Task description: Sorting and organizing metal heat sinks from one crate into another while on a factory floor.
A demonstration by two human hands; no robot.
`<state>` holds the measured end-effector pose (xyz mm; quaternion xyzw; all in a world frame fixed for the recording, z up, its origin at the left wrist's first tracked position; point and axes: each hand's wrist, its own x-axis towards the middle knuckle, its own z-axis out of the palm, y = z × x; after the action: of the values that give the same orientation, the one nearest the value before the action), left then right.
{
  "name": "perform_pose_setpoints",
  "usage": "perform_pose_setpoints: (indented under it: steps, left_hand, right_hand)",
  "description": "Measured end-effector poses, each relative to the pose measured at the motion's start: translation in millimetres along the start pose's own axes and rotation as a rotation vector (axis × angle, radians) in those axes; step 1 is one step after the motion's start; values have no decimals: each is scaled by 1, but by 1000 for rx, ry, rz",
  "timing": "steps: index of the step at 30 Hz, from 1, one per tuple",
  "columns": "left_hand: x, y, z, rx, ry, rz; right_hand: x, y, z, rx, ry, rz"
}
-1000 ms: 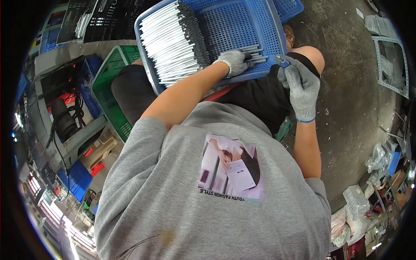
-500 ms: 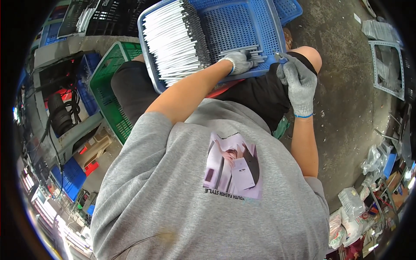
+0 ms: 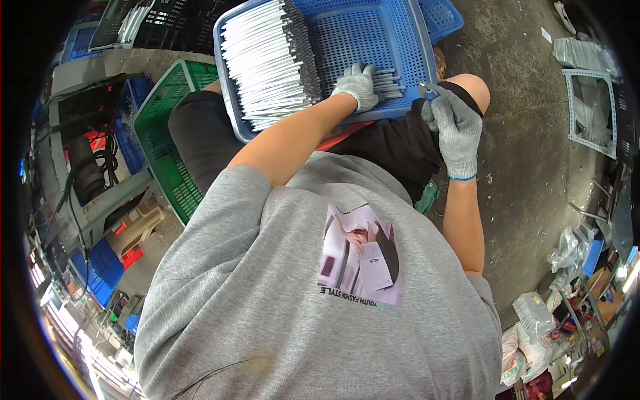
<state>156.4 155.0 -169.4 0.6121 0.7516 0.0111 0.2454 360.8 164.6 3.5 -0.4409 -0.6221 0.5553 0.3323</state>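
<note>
My left hand [image 3: 358, 88], in a grey-white knitted glove, is inside the blue perforated basket [image 3: 415, 40]. Its fingers are stretched out, and it rests beside and partly over a small bundle of grey metal rods [image 3: 388, 85]. To its left, many white rods with dark ends [image 3: 260, 63] lie stacked in the same basket. Over my right thigh, my gloved right hand [image 3: 459, 130] is closed around a pair of small pliers [image 3: 432, 95] with blue handles. The metal jaws point toward the basket's right edge; most of the handles are hidden in my palm.
A green perforated crate [image 3: 160, 133] stands left of my leg, near a metal frame with dark cables [image 3: 87, 167]. Another blue basket [image 3: 440, 17] sits beyond the first. At the right, a white perforated frame [image 3: 593, 110] and plastic bags [image 3: 570, 250] lie on the concrete floor.
My left hand has shifted slightly left, away from the rods' right ends, and its fingers now point upward. More of the rod bundle shows. My right hand keeps the pliers almost in place.
</note>
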Motion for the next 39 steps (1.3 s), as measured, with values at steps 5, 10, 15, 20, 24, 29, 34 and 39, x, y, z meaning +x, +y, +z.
perform_pose_setpoints:
  steps: [5, 10, 15, 20, 24, 29, 34, 39]
  left_hand:
    - [-1, 4, -25, -65, -228, 7]
    - [4, 8, -40, -279, -612, 5]
    - [1, 2, -48, -387, -635, 117]
    - [-5, -5, -55, -521, -668, 264]
    - [-18, 11, -73, -518, -654, 286]
    - [-17, 8, -72, -667, -578, 289]
    - [-29, 9, -121, -1259, -352, -150]
    - [-27, -16, -129, -2146, -212, 13]
  right_hand:
    - [1, 4, -3, -12, -12, -24]
    - [2, 3, -1, -20, -17, -28]
    - [1, 1, -3, 2, -33, 3]
    - [0, 0, -3, -17, -30, 1]
    - [2, 2, -3, -12, -15, 25]
    - [5, 6, -4, -21, -40, -19]
    - [2, -4, 8, -252, -151, -166]
    - [-9, -19, 61, -754, -392, -447]
